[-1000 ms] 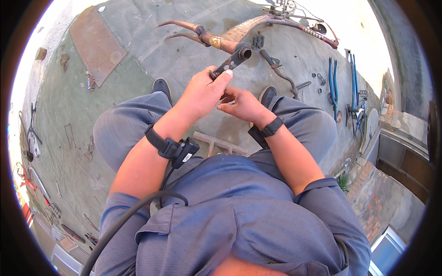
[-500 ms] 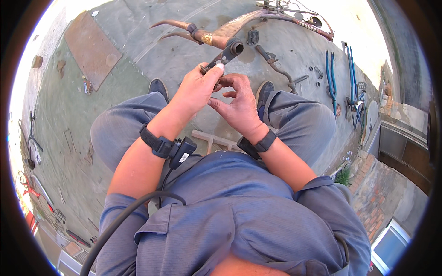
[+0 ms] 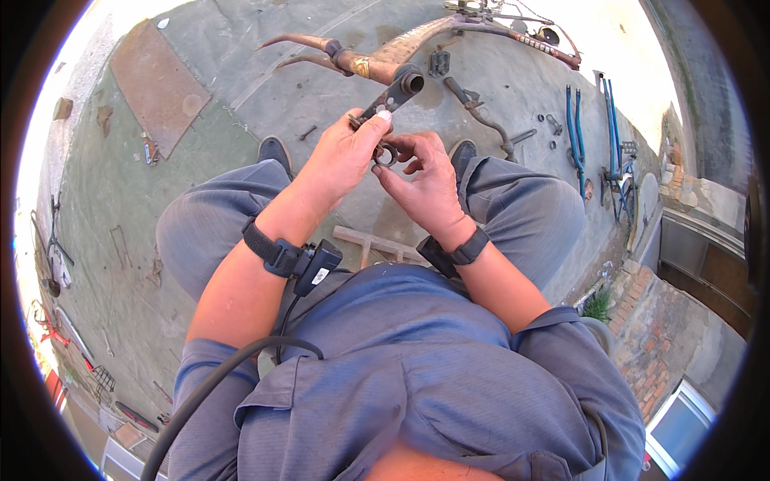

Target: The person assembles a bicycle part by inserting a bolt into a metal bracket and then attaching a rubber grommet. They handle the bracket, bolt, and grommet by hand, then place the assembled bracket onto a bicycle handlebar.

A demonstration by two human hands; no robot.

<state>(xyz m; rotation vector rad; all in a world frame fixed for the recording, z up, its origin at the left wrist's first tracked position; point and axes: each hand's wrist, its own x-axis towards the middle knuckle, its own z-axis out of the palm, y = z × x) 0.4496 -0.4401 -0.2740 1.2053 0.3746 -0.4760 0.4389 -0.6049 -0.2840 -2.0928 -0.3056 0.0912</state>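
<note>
My left hand (image 3: 353, 151) is closed around a dark, worn metal bicycle part (image 3: 393, 96). Its far end is a short round tube with an open mouth, tilted up to the right, and the thumb presses along its side. Just below, a small dark metal ring (image 3: 386, 155) is pinched by the thumb and fingers of my right hand (image 3: 421, 176), close against the left hand's fingers. Whether the ring touches the held part is hidden. Behind lies a rusty bicycle frame (image 3: 417, 42) with a forked end; I cannot tell whether the held part joins it.
On the ground beyond lie a pedal (image 3: 439, 63), a bent crank-like bar (image 3: 485, 120) and a bolt (image 3: 308, 132). To the right are blue forks (image 3: 576, 132) and small loose parts. A rusty sheet (image 3: 156, 84) lies far left. A wooden piece (image 3: 377, 240) is between my legs.
My right hand has shifted slightly right and down, its fingers drawing apart from the left hand. The ring now shows between the fingertips. The left hand stays nearly in place.
</note>
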